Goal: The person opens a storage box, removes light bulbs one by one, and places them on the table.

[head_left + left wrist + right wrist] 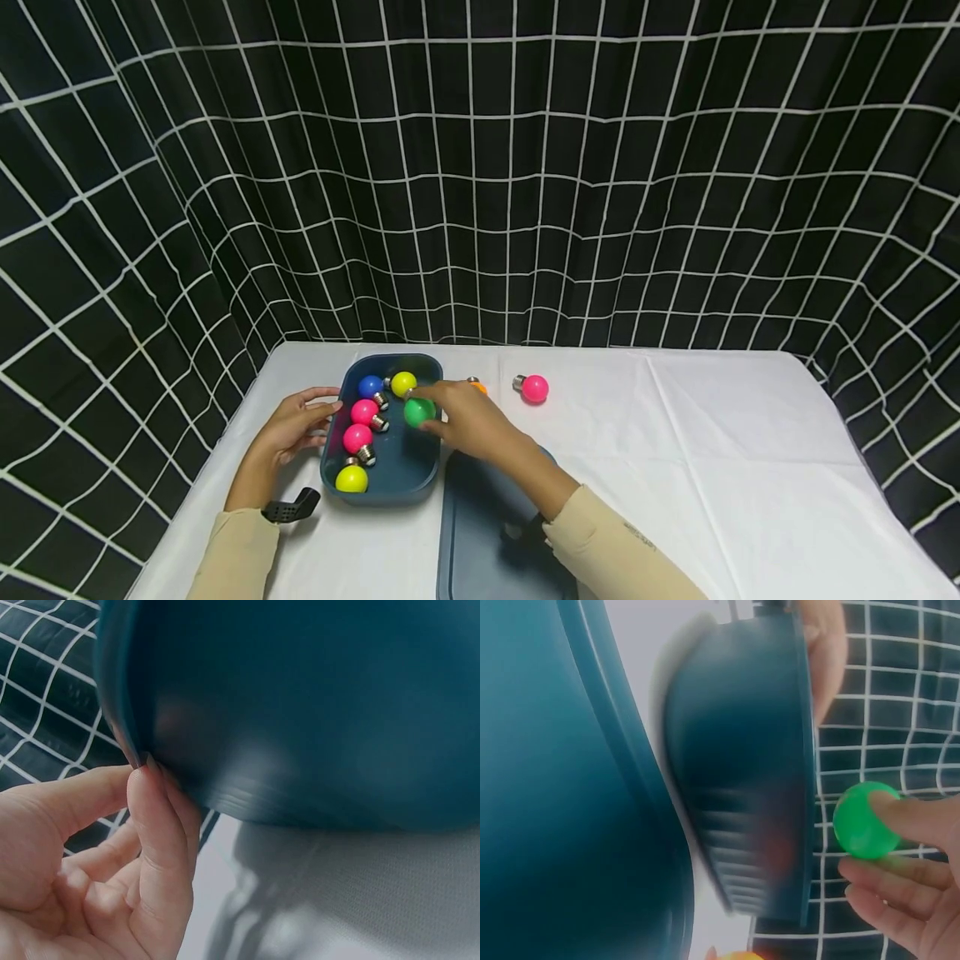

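Observation:
A dark blue plastic container [390, 499] stands on the left of the table. My left hand [297, 425] pinches its left rim between thumb and finger, as the left wrist view shows up close. My right hand [476, 421] holds a green light bulb [418, 413] over the container's right side; in the right wrist view the thumb presses on the green globe. Inside lie a blue bulb [370, 386], a yellow bulb [404, 383], two pink bulbs [357, 438] and another yellow bulb [351, 479], mostly along the left wall.
A blue-grey lid [480, 533] lies flat beside the container, partly under my right forearm. Beyond my right hand are an orange bulb [480, 387], mostly hidden, and a pink bulb [535, 389]. A white cloth [675, 467] covers the table. Black gridded curtains [540, 208] hang behind and at both sides.

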The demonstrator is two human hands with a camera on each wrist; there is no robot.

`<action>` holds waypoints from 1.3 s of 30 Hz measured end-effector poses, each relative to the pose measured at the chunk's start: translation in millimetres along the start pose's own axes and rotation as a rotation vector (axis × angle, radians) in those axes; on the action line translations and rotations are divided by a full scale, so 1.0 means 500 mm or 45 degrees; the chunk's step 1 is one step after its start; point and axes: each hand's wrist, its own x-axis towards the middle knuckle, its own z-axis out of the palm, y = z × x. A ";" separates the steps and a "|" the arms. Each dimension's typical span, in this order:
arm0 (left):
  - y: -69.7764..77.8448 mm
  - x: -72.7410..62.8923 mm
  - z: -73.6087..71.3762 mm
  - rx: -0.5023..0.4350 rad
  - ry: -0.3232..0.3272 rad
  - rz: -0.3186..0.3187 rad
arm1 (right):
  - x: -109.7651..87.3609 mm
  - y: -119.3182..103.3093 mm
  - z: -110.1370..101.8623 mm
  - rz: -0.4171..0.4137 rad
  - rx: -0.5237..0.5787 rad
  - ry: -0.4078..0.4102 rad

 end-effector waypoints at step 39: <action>-0.001 -0.006 0.005 -0.004 -0.012 0.009 | -0.133 0.148 -0.101 0.200 0.329 0.390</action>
